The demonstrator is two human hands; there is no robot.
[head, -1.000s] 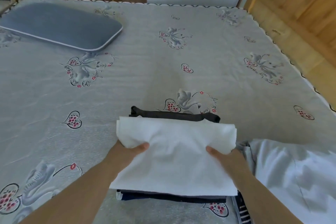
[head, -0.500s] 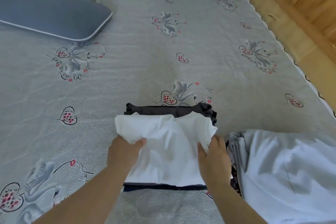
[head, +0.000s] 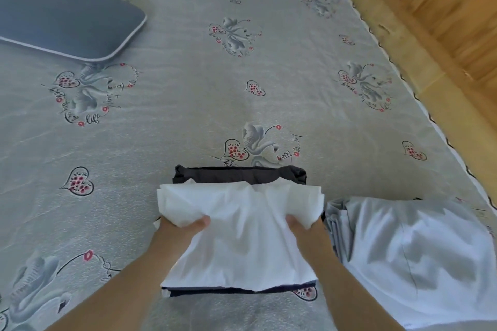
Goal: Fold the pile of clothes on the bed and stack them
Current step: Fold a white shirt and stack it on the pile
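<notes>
A white garment (head: 242, 236) lies folded on top of a stack of dark folded clothes (head: 239, 176) near the front of the bed. My left hand (head: 183, 228) grips its far left corner, thumb on top and fingers hidden under the cloth. My right hand (head: 304, 226) grips the far right corner the same way. The far edge of the white garment is bunched and lifted between both hands. A dark navy layer (head: 236, 291) shows under the near edge.
A pale grey-blue garment (head: 411, 250) lies in a loose heap right of the stack. A blue-grey pillow (head: 67, 16) rests at the far left. The patterned bedspread (head: 242, 75) stretches behind; a wooden bed frame (head: 430, 35) borders the right.
Both hands have gathered the white garment's far edge inward and upward, bunching it. The right hand shifted from the side of the cloth to gripping its far right corner.
</notes>
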